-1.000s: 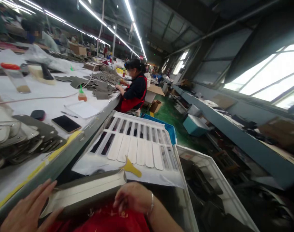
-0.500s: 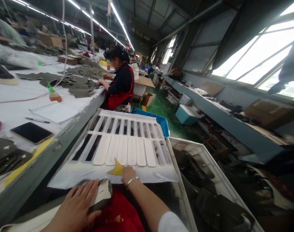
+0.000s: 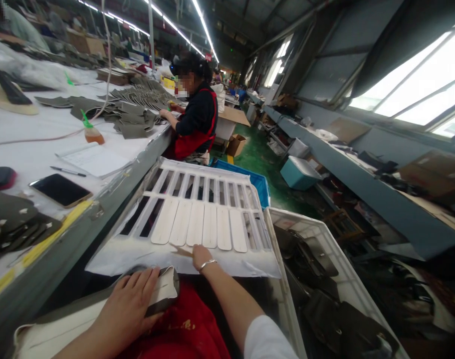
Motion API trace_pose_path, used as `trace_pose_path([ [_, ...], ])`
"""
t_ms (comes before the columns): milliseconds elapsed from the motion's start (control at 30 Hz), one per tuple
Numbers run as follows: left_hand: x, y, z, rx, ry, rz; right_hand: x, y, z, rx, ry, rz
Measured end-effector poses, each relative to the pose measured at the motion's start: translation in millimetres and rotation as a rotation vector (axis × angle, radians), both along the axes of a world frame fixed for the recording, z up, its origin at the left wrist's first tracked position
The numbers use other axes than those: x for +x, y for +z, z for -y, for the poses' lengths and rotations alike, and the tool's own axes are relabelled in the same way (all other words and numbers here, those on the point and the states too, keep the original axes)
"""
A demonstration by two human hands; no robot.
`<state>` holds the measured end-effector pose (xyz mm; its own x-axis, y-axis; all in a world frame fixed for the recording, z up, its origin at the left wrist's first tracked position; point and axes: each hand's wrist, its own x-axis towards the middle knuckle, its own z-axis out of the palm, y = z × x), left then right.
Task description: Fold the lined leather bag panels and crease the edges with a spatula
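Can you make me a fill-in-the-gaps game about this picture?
1. The right hand, gripping a flat scraper, wears a ____ on its wrist.
2. The little bottle on the table has a ____ cap.
3. The pen lies between the paper and the ____.
4. The person further along the table wears a ____ apron.
Missing words: bracelet, green, phone, red.

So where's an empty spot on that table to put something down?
The bare white table between the cord and the phone is free. So is the white sheet at its front edge, left of the right hand holding the scraper. Crowded: the grey pieces and the bin.
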<state>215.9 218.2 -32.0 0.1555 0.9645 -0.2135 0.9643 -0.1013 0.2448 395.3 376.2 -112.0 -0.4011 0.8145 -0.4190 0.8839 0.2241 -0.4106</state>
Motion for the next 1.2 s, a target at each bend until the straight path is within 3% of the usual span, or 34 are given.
trace_pose_path([
  [133, -8.0, 7.5, -8.1, -0.100, -0.020, 0.086, 19.0, 39.2, 7.7, -0.004, -0.091, -0.139],
  [200, -17.1, 11.6, -18.3, -0.203, -0.062, 0.183, 39.2, 63.2, 10.1, -0.084, -0.065, -0.240],
  [267, -27.6, 16.1, -32.7, -0.331, -0.117, 0.319, 61.4, 84.9, 12.2, -0.284, -0.004, -0.365],
  [333, -36.1, 20.3, -49.7, -0.465, -0.159, 0.449, 78.5, 100.8, 14.4, -0.597, -0.010, -0.537],
  [433, -40.4, 22.9, -74.6, -0.647, -0.258, 0.652, 84.9, 111.2, 18.3, -0.874, -0.048, -0.568],
  [533, -36.8, 17.1, -91.2, -0.772, -0.390, 0.924, 71.2, 109.6, 22.2, -0.945, 0.025, -0.388],
  [600, -34.6, 8.1, -96.0, -0.824, -0.402, 1.098, 58.8, 106.2, 23.3, -0.869, 0.075, -0.263],
  [700, -35.8, -9.0, -96.6, -0.801, -0.317, 1.232, 44.1, 101.8, 20.5, -0.703, 0.171, -0.145],
  [800, -41.0, -21.9, -94.7, -0.758, -0.219, 1.202, 33.6, 99.3, 13.5, -0.658, 0.260, -0.223],
  [900, -46.7, -25.5, -93.8, -0.768, -0.100, 1.125, 21.6, 97.6, 8.0, -0.600, 0.261, -0.317],
  [1000, -49.6, -24.0, -94.5, -0.777, -0.049, 1.134, 5.6, 95.5, 6.7, -0.342, 0.246, -0.160],
  [1100, -49.3, -22.6, -96.4, -0.958, -0.074, 1.304, -12.2, 92.0, 7.9, -0.019, 0.325, 0.079],
  [1200, -47.5, -21.0, -97.6, -1.254, -0.008, 1.500, -29.0, 89.1, 9.2, 0.135, 0.443, 0.144],
])
